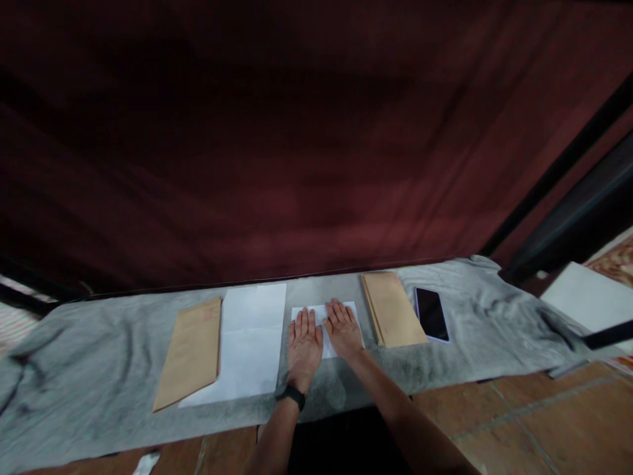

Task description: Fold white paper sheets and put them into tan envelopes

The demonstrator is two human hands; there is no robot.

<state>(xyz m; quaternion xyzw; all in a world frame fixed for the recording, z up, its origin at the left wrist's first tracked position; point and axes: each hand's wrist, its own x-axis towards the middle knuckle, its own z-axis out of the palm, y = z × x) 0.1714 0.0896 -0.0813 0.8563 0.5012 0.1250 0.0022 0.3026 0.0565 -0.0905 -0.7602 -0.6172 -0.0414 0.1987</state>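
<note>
A small folded sheet of white paper (328, 351) lies on the grey cloth in front of me. Flat on its left part rests my left hand (304, 340), fingers stretched out, a dark band on the wrist. My right hand (343, 328) lies flat across the right part, its fingers also extended. Between and beneath the hands, some of the paper is hidden. Larger white sheets (252, 349) with a crease lie to the left, partly under a brown envelope (192, 349). Close by on the right is a stack of brown envelopes (395, 310).
A phone (431, 315) with a dark screen lies right of the envelope stack. Grey cloth (103, 369) covers the long, narrow surface. Behind it rises a dark red panel (316, 165). A white flat surface (588, 297) stands at the far right, above a tiled floor (534, 415).
</note>
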